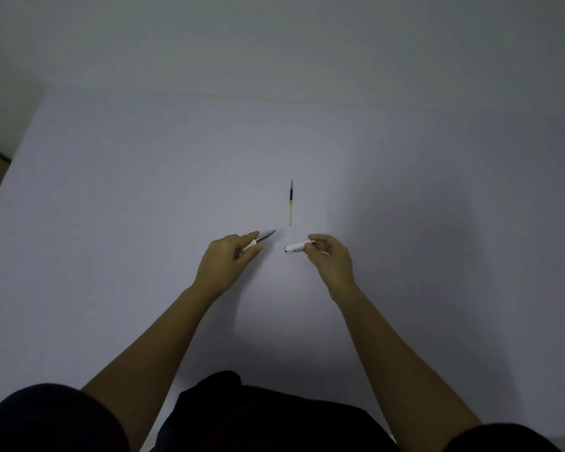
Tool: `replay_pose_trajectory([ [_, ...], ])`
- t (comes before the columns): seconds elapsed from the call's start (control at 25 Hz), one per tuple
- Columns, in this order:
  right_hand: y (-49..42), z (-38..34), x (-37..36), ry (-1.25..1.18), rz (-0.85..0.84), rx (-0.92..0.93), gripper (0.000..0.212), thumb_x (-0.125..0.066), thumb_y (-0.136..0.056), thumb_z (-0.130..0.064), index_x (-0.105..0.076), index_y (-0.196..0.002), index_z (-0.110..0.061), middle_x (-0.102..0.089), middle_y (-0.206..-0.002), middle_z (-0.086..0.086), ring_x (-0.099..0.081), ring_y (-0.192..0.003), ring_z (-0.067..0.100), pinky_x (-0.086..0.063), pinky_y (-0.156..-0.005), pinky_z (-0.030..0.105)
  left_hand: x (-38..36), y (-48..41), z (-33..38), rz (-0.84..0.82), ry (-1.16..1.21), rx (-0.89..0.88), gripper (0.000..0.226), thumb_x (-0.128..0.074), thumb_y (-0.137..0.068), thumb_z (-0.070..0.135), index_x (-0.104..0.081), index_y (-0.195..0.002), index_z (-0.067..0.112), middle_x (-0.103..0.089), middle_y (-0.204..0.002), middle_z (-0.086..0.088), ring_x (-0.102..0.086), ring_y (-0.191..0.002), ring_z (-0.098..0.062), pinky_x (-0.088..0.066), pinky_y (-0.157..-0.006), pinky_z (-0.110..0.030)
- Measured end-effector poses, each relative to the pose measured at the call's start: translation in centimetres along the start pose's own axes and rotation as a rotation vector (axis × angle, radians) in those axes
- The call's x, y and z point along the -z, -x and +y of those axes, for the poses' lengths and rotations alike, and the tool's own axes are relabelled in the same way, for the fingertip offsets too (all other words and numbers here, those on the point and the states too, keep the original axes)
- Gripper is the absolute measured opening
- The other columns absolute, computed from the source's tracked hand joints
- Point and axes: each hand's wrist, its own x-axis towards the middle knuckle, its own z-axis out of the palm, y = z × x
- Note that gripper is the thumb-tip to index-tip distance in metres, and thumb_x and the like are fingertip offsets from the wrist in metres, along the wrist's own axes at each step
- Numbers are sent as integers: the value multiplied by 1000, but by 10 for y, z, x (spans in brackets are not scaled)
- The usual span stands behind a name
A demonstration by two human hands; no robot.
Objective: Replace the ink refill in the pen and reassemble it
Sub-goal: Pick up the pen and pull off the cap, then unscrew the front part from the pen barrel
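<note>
Clothing [261, 415]: dark fabric nearest you, filling the bottom edge of the view; both your bare forearms reach forward from it over the worktop.
Left hand [224, 261]: your grip is closed round the front half of the pen, fingers curled over it, index finger laid along the top.
Front half of the pen [263, 237]: white section mostly hidden in your left hand; a grey tapered tip sticks out past the fingertips, pointing forward and to the right, low over the worktop. Whether it touches the surface cannot be told.
Right hand [331, 257]: your grip is pinched shut on one end of the white barrel, thumb and fingertips meeting round it, other fingers curled in.
White barrel [295, 247]: short white tube lying nearly level, its free end pointing left toward your left hand. A darker ring marks that open end. It stays apart from the grey tip, a gap of bare worktop between them.
Ink refill [290, 202]: lies loose on the worktop, beyond both hands and roughly between them, pointing straight away from you. Far part dark with a fine tip, a yellow band mid-length, near part pale. Neither hand touches it.
Worktop [144, 190]: plain pale surface, evenly lit, shadowed toward the right.
Wall [274, 44]: plain and pale, meeting the far edge of the worktop.
</note>
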Motion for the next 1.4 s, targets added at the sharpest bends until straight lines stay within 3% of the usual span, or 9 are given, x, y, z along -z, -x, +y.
replay_pose_trajectory([
  [0.12, -3, 10, -5, 203, 43, 60, 18, -67, -82, -12, -69, -99, -11, -64, -87, 2, -62, -81, 17, -42, -61, 1, -2, 1, 2, -9, 35, -21, 36, -57, -89, 33, -60, -121, 17, -49, -62, 8, -47, -59, -2, -35, -58, -10],
  [0.32, -9, 12, -9, 340, 91, 88, 24, -68, -82, -12, -68, -104, -4, -69, -101, 15, -63, -86, 21, -46, -80, 22, -6, 0, 3, 39, 93, 26, 34, -57, -90, 28, -60, -121, 16, -55, -64, 1, -48, -59, -3, -35, -57, -2],
  [0.56, -10, 9, -6, 413, 15, 134, 28, -66, -84, -13, -65, -111, -5, -65, -109, 15, -61, -88, 16, -43, -79, 15, -7, -1, 7, 18, 81, 21, 35, -57, -90, 29, -59, -122, 16, -47, -58, 11, -46, -56, -4, -35, -56, -4],
  [0.76, -8, 0, 1, 437, 14, 160, 35, -66, -85, -19, -62, -116, -4, -60, -112, 15, -62, -88, 19, -43, -79, 16, -4, -3, 15, 3, 98, 33, 35, -54, -91, 27, -57, -124, 14, -64, -75, -1, -56, -65, -13, -38, -61, -12],
  [0.88, -3, -18, 6, 355, 42, 221, 26, -63, -87, -20, -66, -111, -10, -64, -104, 10, -59, -75, 6, -39, -70, 2, 1, -4, 25, 9, 101, -3, 19, -56, -89, 21, -67, -104, 16, -67, -70, 0, -58, -60, -14, -41, -58, -12],
  [1.04, 11, -49, 5, 133, -178, 220, 13, -62, -86, -28, -71, -96, -27, -68, -88, -16, -63, -74, -9, -46, -69, 2, 6, -7, 46, -12, 41, -146, 18, -58, -89, 24, -69, -101, 15, -64, -69, 5, -54, -58, -8, -37, -57, -7],
  [1.2, 22, -59, 0, -85, -179, 141, 12, -63, -86, -31, -71, -78, -25, -69, -64, -15, -62, -65, -4, -48, -64, 10, 8, -5, 63, 10, -37, -278, 24, -57, -91, 20, -65, -110, 10, -63, -73, -3, -49, -62, -11, -36, -60, -18],
  [1.32, 25, -60, 4, -177, -198, 179, 12, -62, -88, -24, -72, -81, -24, -72, -71, -14, -65, -74, -1, -50, -68, 11, 11, -2, 71, 7, 39, -226, 20, -52, -93, 22, -67, -100, 12, -58, -66, -1, -48, -57, -14, -37, -56, -22],
  [1.4, 27, -61, 9, -261, -269, 198, 14, -60, -89, -19, -72, -84, -23, -73, -77, -12, -66, -82, 4, -50, -76, 13, 14, 2, 77, -19, 117, -195, 21, -50, -94, 24, -68, -91, 13, -56, -61, 4, -49, -54, -7, -37, -55, -14],
])
